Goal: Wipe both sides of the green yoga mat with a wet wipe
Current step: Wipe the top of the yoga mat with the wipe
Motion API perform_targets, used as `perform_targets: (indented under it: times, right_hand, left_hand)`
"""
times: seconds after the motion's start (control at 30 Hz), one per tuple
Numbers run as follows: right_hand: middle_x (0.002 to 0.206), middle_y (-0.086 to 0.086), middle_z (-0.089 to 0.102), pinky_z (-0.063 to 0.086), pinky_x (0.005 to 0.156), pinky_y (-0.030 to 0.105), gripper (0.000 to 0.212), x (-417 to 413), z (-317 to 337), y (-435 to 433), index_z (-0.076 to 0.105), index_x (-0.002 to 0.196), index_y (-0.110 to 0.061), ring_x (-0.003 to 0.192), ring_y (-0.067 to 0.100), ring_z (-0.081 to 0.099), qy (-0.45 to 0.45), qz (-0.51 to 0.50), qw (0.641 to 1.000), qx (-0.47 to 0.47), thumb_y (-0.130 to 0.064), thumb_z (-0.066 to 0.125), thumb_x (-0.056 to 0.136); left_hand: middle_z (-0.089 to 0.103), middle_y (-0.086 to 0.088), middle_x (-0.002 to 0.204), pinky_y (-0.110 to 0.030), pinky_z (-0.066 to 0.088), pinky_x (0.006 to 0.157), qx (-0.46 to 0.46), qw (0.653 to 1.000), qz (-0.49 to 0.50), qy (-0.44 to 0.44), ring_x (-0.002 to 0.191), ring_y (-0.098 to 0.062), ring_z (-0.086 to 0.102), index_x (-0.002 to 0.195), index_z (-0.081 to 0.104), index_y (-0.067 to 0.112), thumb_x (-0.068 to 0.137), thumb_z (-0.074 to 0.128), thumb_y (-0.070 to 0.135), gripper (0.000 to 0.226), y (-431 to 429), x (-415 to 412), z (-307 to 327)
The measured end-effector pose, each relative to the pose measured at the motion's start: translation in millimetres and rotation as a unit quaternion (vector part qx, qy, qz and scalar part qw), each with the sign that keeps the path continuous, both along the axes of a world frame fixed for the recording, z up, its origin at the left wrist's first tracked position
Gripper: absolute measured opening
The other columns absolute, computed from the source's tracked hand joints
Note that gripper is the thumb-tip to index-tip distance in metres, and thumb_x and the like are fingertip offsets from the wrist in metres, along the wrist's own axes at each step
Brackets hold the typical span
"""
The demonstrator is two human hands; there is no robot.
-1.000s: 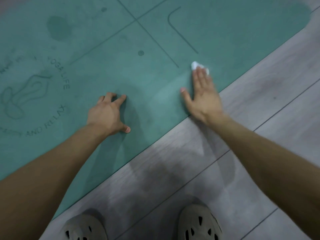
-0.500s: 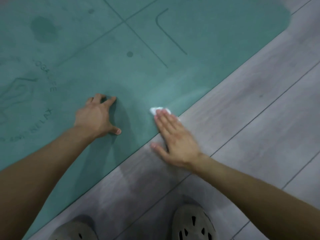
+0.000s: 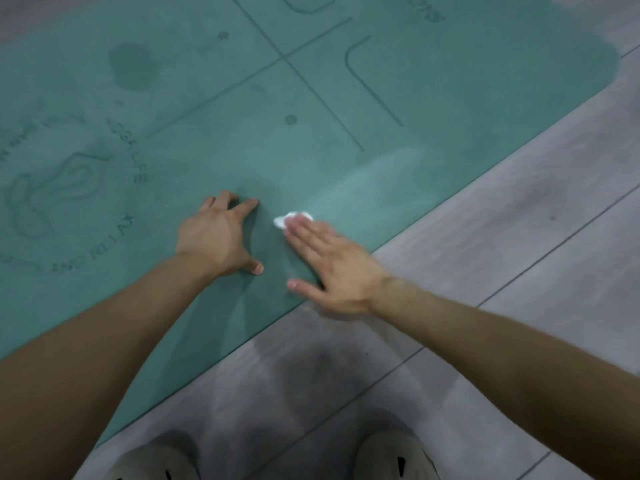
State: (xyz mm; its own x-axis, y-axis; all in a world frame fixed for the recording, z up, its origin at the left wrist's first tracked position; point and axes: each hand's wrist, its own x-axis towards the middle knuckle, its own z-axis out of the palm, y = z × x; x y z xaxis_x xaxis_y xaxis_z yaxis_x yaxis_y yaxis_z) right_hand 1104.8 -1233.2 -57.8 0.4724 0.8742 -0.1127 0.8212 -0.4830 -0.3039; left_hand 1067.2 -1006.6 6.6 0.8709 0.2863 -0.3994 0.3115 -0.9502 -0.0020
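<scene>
The green yoga mat point(image 3: 311, 98) lies flat on the floor, printed with lines, dots and a round logo at the left. A small white wet wipe point(image 3: 282, 219) sits on the mat near its front edge. My right hand point(image 3: 332, 268) presses it down with straight fingers, and only the wipe's far end shows past the fingertips. My left hand point(image 3: 218, 237) rests on the mat just left of the wipe, its fingers spread and bent at the tips. A pale damp streak point(image 3: 367, 188) runs up and right from the wipe.
Grey wood-look floor point(image 3: 502, 237) fills the right and bottom. My two beige perforated shoes point(image 3: 391, 455) stand on it at the bottom edge, close to the mat's front border. A dark round damp spot point(image 3: 131, 64) marks the mat at upper left.
My right hand has slid the wipe from the mat's right part down along the front edge, then left, close to my left hand. The left hand stayed planted.
</scene>
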Motion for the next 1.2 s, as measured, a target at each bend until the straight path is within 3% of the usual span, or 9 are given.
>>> perform_targets:
  times: [0.1,0.23,0.3,0.43,0.53,0.77,0.97,1.1,1.2]
  right_hand:
    - [0.177,0.003,0.005,0.007,0.132,0.041,0.078,15,-6,1,0.007,0.169,-0.014,0.163,0.017,-0.003,-0.052,0.061,0.997,0.004,-0.061,0.025,0.109]
    - [0.177,0.001,0.0,0.003,0.133,0.039,0.086,127,6,-36,0.0,0.169,-0.017,0.163,0.016,-0.004,-0.044,-0.259,0.963,-0.055,-0.071,-0.004,0.102]
    - [0.177,0.0,-0.001,0.003,0.133,0.038,0.089,145,13,-39,0.002,0.169,-0.015,0.162,0.015,-0.006,-0.021,-0.317,0.947,-0.053,-0.073,0.0,0.102]
    - [0.177,0.003,-0.003,0.009,0.132,0.042,0.084,45,0,13,0.002,0.168,-0.011,0.162,0.017,-0.011,-0.02,-0.066,0.998,0.004,-0.066,0.023,0.108]
    - [0.176,0.004,0.011,0.011,0.132,0.042,0.078,18,-6,30,0.016,0.168,-0.011,0.163,0.018,0.001,-0.031,0.121,0.992,0.016,-0.059,0.033,0.109]
    - [0.177,0.005,-0.001,0.001,0.132,0.036,0.081,160,9,10,0.003,0.168,-0.011,0.163,0.018,-0.005,-0.021,-0.233,0.97,-0.066,-0.063,0.018,0.108]
    - [0.177,0.003,0.002,0.007,0.133,0.04,0.081,72,2,40,0.004,0.169,-0.016,0.163,0.019,-0.003,-0.046,0.117,0.991,-0.041,-0.063,0.029,0.108]
    - [0.157,0.012,0.044,0.017,0.13,0.045,0.07,86,-5,58,0.031,0.162,-0.006,0.149,0.03,0.037,-0.116,0.07,0.991,0.002,-0.052,0.038,0.11]
    - [0.162,0.016,0.039,0.016,0.13,0.046,0.077,60,-8,70,0.033,0.161,-0.002,0.154,0.033,0.03,-0.084,-0.016,0.996,0.028,-0.057,0.04,0.107]
  left_hand:
    - [0.038,0.005,0.156,-0.047,0.052,0.103,0.002,1.0,-0.015,0.005,0.143,-0.023,0.039,0.16,0.033,0.041,0.046,0.096,0.07,0.133,2,-1,0]
    - [0.04,0.002,0.152,-0.048,0.052,0.103,-0.001,0.999,-0.046,0.021,0.14,-0.025,0.041,0.16,0.032,0.04,0.051,0.092,0.074,0.129,9,2,7]
    - [0.045,-0.001,0.147,-0.046,0.052,0.103,-0.022,0.998,-0.058,0.034,0.136,-0.028,0.046,0.158,0.04,0.037,0.054,0.095,0.068,0.121,20,11,10]
    - [0.05,-0.009,0.142,-0.05,0.052,0.105,-0.057,0.998,-0.01,0.003,0.127,-0.036,0.056,0.15,0.052,0.029,0.051,0.101,0.056,0.114,52,28,6]
    - [0.036,-0.014,0.16,-0.05,0.042,0.117,-0.021,0.999,0.029,0.004,0.143,-0.04,0.042,0.16,0.037,0.036,0.043,0.1,0.065,0.136,71,37,-1]
    - [0.029,-0.014,0.168,-0.049,0.039,0.119,-0.006,0.998,0.053,0.043,0.146,-0.043,0.04,0.165,0.021,0.045,0.029,0.091,0.084,0.157,78,47,-2]
    - [0.036,-0.013,0.162,-0.048,0.046,0.114,0.006,0.998,0.039,0.051,0.14,-0.041,0.044,0.164,0.021,0.045,0.027,0.087,0.089,0.158,77,49,3]
    - [0.04,-0.014,0.158,-0.049,0.047,0.112,0.019,0.998,0.033,0.055,0.137,-0.041,0.047,0.164,0.022,0.044,0.028,0.086,0.088,0.157,78,50,2]
    - [0.043,-0.016,0.154,-0.051,0.048,0.111,0.024,0.998,0.024,0.051,0.134,-0.043,0.049,0.164,0.025,0.042,0.026,0.087,0.088,0.158,77,53,0]
